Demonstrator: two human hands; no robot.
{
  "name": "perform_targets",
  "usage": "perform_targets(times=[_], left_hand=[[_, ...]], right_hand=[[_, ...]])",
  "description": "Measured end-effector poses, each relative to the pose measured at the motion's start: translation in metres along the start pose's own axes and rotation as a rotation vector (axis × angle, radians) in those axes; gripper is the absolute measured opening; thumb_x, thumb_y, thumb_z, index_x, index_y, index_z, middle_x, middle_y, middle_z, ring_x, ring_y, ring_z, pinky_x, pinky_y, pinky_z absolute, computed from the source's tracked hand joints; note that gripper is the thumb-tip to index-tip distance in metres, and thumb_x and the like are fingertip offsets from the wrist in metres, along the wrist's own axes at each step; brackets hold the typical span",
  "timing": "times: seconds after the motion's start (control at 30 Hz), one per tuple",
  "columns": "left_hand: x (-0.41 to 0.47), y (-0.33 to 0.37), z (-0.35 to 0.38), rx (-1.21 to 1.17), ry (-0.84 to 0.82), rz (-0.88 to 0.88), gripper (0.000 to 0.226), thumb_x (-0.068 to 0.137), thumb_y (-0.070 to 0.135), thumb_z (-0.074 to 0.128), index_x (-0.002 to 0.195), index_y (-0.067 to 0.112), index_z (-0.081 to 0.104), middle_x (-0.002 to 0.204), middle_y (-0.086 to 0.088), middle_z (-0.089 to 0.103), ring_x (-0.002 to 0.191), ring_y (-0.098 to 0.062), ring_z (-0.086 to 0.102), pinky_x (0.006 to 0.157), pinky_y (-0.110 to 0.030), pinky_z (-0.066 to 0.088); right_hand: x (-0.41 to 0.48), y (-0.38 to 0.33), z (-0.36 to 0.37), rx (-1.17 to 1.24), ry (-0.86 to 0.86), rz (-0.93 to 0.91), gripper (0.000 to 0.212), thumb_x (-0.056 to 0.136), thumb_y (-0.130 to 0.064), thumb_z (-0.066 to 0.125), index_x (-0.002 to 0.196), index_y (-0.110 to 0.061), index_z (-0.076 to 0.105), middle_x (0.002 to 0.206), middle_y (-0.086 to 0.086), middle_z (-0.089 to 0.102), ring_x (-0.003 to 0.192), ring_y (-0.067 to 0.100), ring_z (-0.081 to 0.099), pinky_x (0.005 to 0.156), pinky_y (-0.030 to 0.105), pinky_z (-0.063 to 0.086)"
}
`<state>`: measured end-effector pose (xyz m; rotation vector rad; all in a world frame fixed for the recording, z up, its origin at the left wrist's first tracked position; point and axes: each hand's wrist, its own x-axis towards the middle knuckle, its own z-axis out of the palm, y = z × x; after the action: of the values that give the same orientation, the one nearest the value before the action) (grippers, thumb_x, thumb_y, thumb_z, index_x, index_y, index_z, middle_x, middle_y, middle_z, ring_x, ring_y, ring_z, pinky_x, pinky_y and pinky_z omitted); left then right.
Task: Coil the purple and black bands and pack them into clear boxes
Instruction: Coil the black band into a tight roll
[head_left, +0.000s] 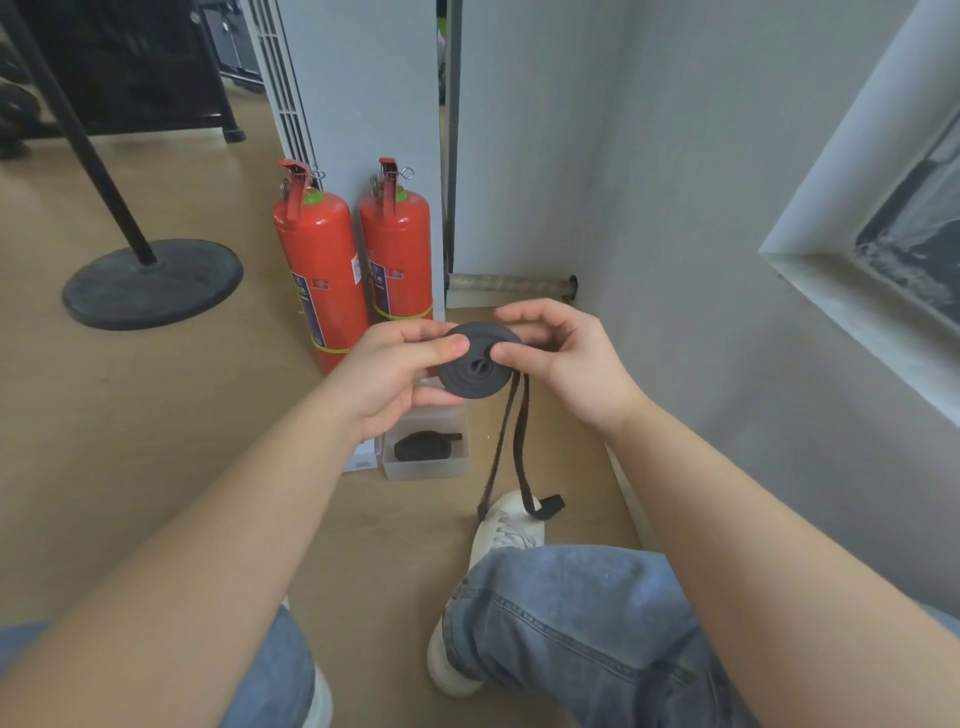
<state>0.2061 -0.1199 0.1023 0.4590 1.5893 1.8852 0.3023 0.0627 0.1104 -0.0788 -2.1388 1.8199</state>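
Black band (472, 370) pinched: left hand (393, 375), right hand (567, 359); extinguisher labels (310, 297) illegible.

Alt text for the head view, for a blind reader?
The left hand and right hand pinch a partly coiled black band, its loose tail hanging toward a white shoe. On the floor below, a clear box holds another coiled black band; two red fire extinguishers stand behind.

Two fire extinguishers (322, 270), two black bands (472, 370), at least one clear box (426, 468), two white shoes (506, 525)
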Motion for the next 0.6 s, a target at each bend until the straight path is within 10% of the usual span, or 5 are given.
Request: perform_targets(times=[0.6], left_hand=[[0.001,-0.01,0.011,-0.021,0.025,-0.009,0.018,0.099,0.017,0.062,0.115,0.01,0.066,0.113,-0.014,0.073,0.106,-0.031,0.073,0.073,-0.049,0.062]], right_hand=[[0.003,0.003,-0.008,-0.045,0.046,0.067,0.022,0.087,0.002,0.075,0.099,-0.018,0.073,0.093,0.006,0.078,0.088,0.015,0.075,0.086,0.028,0.058]])
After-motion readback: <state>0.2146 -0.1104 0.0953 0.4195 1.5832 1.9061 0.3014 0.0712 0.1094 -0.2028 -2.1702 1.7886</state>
